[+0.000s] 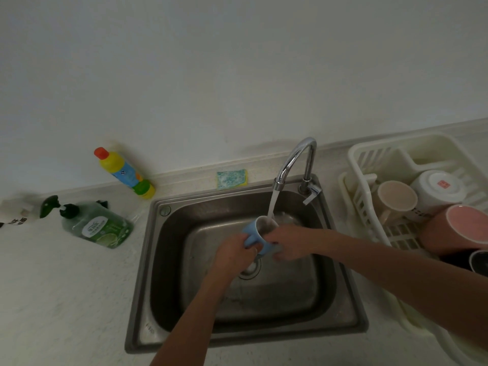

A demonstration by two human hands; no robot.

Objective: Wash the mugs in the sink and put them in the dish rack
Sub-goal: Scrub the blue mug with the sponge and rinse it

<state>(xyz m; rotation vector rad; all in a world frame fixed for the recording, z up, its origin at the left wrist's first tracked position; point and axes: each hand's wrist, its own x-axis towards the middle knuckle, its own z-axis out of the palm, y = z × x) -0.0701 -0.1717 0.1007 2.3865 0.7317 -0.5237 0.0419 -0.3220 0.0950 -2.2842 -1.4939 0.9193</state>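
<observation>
A light blue mug tilts under the running tap over the steel sink; the water stream falls into its mouth. My left hand grips the mug's lower side from the left. My right hand holds the mug from the right, near its rim. The cream dish rack on the right holds a beige mug, a white mug upside down, a pink mug and a dark mug at the frame edge.
A green-and-yellow sponge lies on the ledge behind the sink. A yellow cleaner bottle and a green soap pump bottle stand left on the counter. A white bottle lies at the far left. The drain is below the hands.
</observation>
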